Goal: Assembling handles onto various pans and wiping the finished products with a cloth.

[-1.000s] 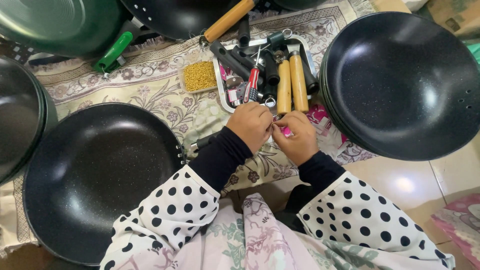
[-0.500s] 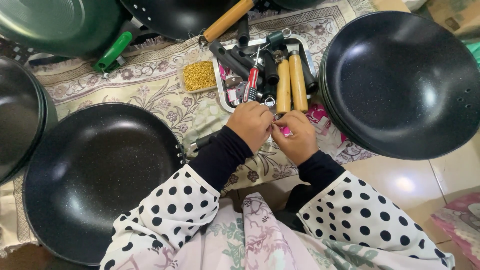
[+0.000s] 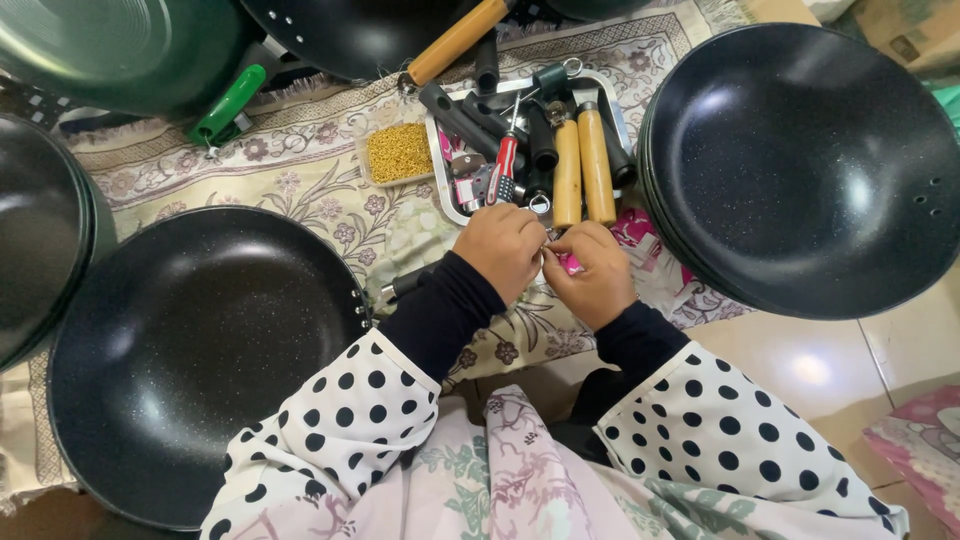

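Metal, small and bright: a fitting [image 3: 549,236] is pinched between the fingertips of the left hand [image 3: 503,250] and right hand [image 3: 597,268], both closed on it, just below the near edge of the tray [image 3: 440,185]. It is mostly hidden. Judged light, rigid and easily dropped; best gripped by its edges. A large black pan [image 3: 190,350] lies left on the patterned mat [image 3: 300,175]; stacked pans [image 3: 800,160] lie right.

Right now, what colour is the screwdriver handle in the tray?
Red, with a black end: the screwdriver lies in the tray above both hands. Head view, the only one.
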